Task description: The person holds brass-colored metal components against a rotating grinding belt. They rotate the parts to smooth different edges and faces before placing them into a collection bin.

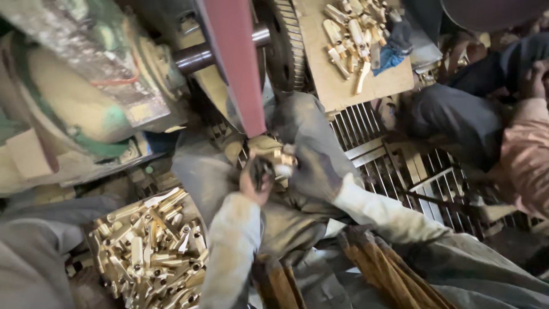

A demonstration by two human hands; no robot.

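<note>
Both hands, left [255, 182] and right [311, 166], grip a brass part [282, 160] against the belt [237, 63].

The belt [234, 63] running down the middle is a dull brick red, edged in grey. The machine body [74, 86] at far left wears chipped green paint over tan grime, with a thin red streak. Near left, the heap of fittings [151, 246] gleams brassy yellow. The same brass yellow shows in the small part [280, 160] under the belt and in the pieces [351, 28] on the pale brown board [366, 86] at far right, beside a bright blue rag [389, 57]. Both sleeves [234, 246] are dusty grey-white. The grating [400, 166] is striped, pale bars over dark gaps.
</note>
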